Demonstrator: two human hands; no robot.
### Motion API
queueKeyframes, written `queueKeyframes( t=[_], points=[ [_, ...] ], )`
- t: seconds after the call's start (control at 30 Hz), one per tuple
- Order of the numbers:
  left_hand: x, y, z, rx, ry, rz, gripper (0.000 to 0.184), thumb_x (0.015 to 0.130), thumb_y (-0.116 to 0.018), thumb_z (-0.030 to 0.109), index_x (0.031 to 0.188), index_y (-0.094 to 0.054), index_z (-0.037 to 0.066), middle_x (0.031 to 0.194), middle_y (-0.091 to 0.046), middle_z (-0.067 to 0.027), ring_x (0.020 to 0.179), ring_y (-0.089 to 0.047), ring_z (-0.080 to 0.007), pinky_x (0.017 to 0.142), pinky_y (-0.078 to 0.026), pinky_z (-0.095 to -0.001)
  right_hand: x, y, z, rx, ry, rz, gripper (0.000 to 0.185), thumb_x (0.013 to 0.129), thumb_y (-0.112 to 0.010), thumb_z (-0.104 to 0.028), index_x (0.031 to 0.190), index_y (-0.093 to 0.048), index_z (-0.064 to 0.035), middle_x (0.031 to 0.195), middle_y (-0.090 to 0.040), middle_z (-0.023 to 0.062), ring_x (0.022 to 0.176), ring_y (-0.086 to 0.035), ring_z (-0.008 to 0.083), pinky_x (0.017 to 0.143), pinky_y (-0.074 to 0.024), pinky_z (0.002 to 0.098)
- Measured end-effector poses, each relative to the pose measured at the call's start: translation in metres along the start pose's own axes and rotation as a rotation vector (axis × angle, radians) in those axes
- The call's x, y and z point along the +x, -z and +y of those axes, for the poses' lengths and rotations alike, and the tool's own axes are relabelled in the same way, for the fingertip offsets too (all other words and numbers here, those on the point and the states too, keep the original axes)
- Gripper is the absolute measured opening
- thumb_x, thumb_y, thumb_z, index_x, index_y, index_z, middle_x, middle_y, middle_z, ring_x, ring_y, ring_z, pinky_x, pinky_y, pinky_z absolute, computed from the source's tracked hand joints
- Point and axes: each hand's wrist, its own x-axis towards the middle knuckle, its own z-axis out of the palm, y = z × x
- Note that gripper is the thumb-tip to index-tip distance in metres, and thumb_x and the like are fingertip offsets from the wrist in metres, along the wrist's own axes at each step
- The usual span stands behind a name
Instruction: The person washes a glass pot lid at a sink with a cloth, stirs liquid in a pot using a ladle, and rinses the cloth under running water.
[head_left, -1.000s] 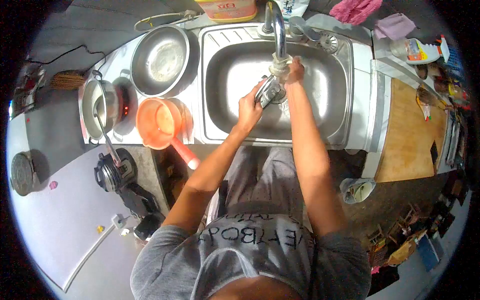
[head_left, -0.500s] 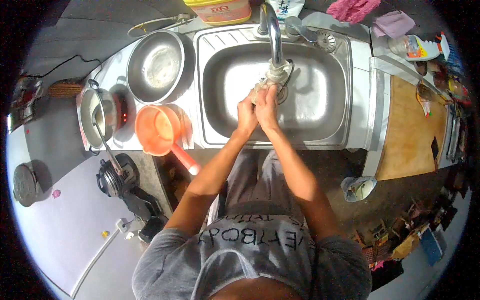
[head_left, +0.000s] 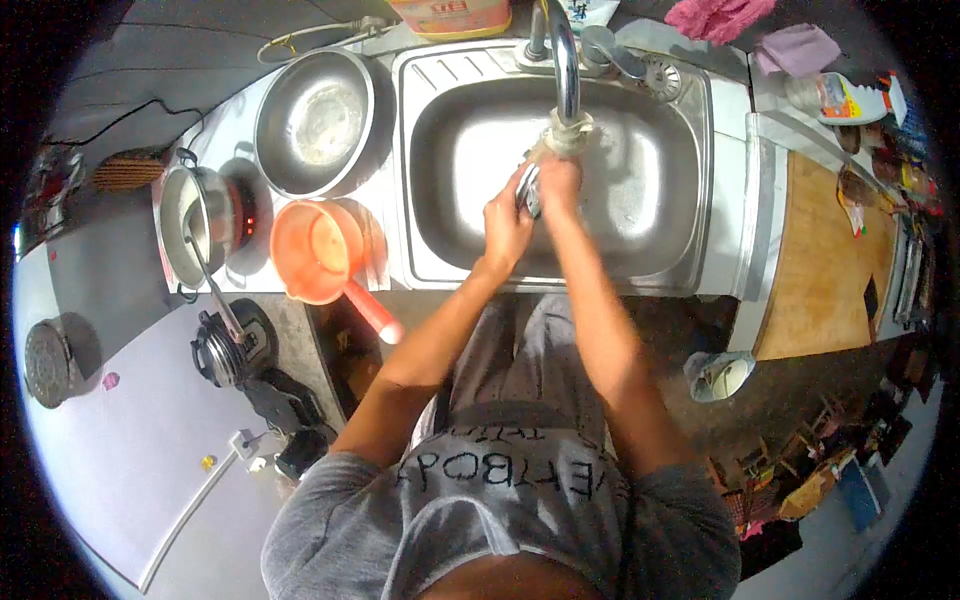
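Both of my hands are over the stainless steel sink (head_left: 450, 235), close under the tip of the curved faucet (head_left: 567, 80). My left hand (head_left: 508, 222) is closed on a small dark-and-silvery object (head_left: 530, 190), whose kind I cannot make out. Pressed up against that object is my right hand (head_left: 561, 187), blurred, with its fingers largely hidden beneath the faucet's whitish nozzle (head_left: 568, 130). Whether the right hand grips the object or only rubs it does not show.
Left of the sink are a wide metal basin (head_left: 315, 125), an orange dipper (head_left: 300, 270) and a pot (head_left: 185, 225) with a long-handled utensil. On the right lie a wooden board (head_left: 815, 265) and a spray bottle (head_left: 850, 100). A yellow tub (head_left: 455, 15) stands behind.
My hands have drawn apart slightly; the right one has moved up and right towards the nozzle. The silvery object now shows between them. The whole view has shifted a little.
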Motion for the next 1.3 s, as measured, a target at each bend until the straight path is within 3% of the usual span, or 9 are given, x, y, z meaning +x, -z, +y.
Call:
queueKeyframes(
  t=[0.1, 0.27, 0.37, 0.43, 0.73, 0.93, 1.13, 1.23, 1.3],
  points=[
    [0.006, 0.001, -0.021, 0.047, -0.132, 0.024, 0.028, 0.079, -0.058, 0.017, 0.102, -0.061, 0.002, 0.076, -0.063, -0.0200, 0.062, -0.062, -0.0263, 0.060, -0.048, -0.0349, -0.060, -0.001, -0.046, 0.122, -0.008, -0.040, 0.025, 0.091, -0.039, -0.018, 0.104, -0.040, 0.0025, 0.092, -0.051, 0.0224, 0.088, -0.051, 0.0376, 0.076, -0.0386, 0.0440],
    [-0.001, 0.005, -0.041, -0.060, -0.104, 0.016, 0.045, 0.069, -0.046, -0.006, 0.112, -0.057, 0.004, 0.078, -0.062, -0.0211, 0.062, -0.061, -0.0261, 0.060, -0.046, -0.0301, -0.041, 0.002, -0.039, 0.123, -0.064, 0.027, 0.029, 0.090, -0.039, -0.017, 0.111, -0.040, 0.0022, 0.095, -0.053, 0.0238, 0.087, -0.053, 0.0373, 0.079, -0.0397, 0.0433],
    [-0.018, 0.017, -0.023, -0.043, -0.053, -0.040, 0.066, 0.062, -0.038, -0.013, 0.122, -0.053, 0.012, 0.087, -0.061, -0.0219, 0.061, -0.058, -0.0238, 0.060, -0.045, -0.0263, 0.029, 0.035, -0.041, 0.822, -0.890, 0.088, 0.027, 0.080, -0.056, -0.026, 0.097, -0.051, -0.0057, 0.080, -0.054, 0.0111, 0.070, -0.054, 0.0235, 0.056, -0.0433, 0.0438],
    [-0.026, 0.014, -0.025, -0.060, -0.024, -0.055, 0.068, 0.062, -0.037, -0.015, 0.122, -0.053, 0.013, 0.091, -0.061, -0.0216, 0.062, -0.059, -0.0232, 0.061, -0.045, -0.0257, 0.062, 0.035, 0.023, 0.774, -0.851, -0.032, 0.027, 0.081, -0.054, -0.034, 0.087, -0.053, -0.0072, 0.070, -0.052, 0.0061, 0.062, -0.052, 0.0217, 0.052, -0.0423, 0.0397],
    [-0.005, 0.015, 0.007, -0.031, 0.066, -0.193, 0.063, 0.071, -0.045, -0.008, 0.130, -0.044, 0.014, 0.078, -0.056, -0.0244, 0.060, -0.054, -0.0338, 0.061, -0.045, -0.0332, 0.003, 0.028, -0.052, 0.617, -0.666, -0.001, 0.020, 0.090, -0.050, -0.027, 0.094, -0.054, -0.0083, 0.077, -0.056, 0.0041, 0.066, -0.054, 0.0159, 0.053, -0.0421, 0.0288],
    [0.016, 0.010, -0.004, -0.163, -0.002, -0.103, 0.052, 0.077, -0.052, 0.003, 0.128, -0.044, 0.008, 0.096, -0.060, -0.0231, 0.084, -0.062, -0.0324, 0.077, -0.046, -0.0321, -0.038, 0.003, -0.036, 0.067, 0.050, -0.061, 0.025, 0.089, -0.040, -0.020, 0.103, -0.043, 0.0015, 0.081, -0.054, 0.0226, 0.075, -0.053, 0.0378, 0.067, -0.0402, 0.0452],
    [0.006, 0.015, -0.009, 0.042, 0.088, -0.170, 0.057, 0.074, -0.043, -0.008, 0.129, -0.044, 0.008, 0.097, -0.061, -0.0233, 0.083, -0.064, -0.0296, 0.077, -0.047, -0.0292, -0.023, 0.008, -0.038, 0.033, 0.062, -0.029, 0.027, 0.088, -0.045, -0.019, 0.103, -0.044, 0.0029, 0.079, -0.055, 0.0255, 0.071, -0.054, 0.0416, 0.065, -0.0418, 0.0461],
    [-0.004, 0.010, -0.004, -0.034, 0.014, -0.096, 0.067, 0.068, -0.036, -0.014, 0.129, -0.044, 0.012, 0.089, -0.060, -0.0251, 0.075, -0.063, -0.0320, 0.071, -0.047, -0.0283, 0.041, 0.022, -0.027, 0.591, -0.641, -0.048, 0.027, 0.086, -0.051, -0.025, 0.100, -0.057, -0.0028, 0.075, -0.059, 0.0104, 0.070, -0.057, 0.0246, 0.062, -0.0454, 0.0359],
    [-0.005, 0.005, -0.002, -0.066, -0.008, -0.083, 0.068, 0.068, -0.038, -0.016, 0.129, -0.044, 0.014, 0.091, -0.060, -0.0255, 0.077, -0.064, -0.0321, 0.068, -0.046, -0.0274, 0.040, -0.003, 0.031, 0.415, -0.354, 0.043, 0.026, 0.086, -0.052, -0.025, 0.099, -0.058, -0.0032, 0.076, -0.059, 0.0089, 0.070, -0.057, 0.0233, 0.061, -0.0455, 0.0340]
  ],
)
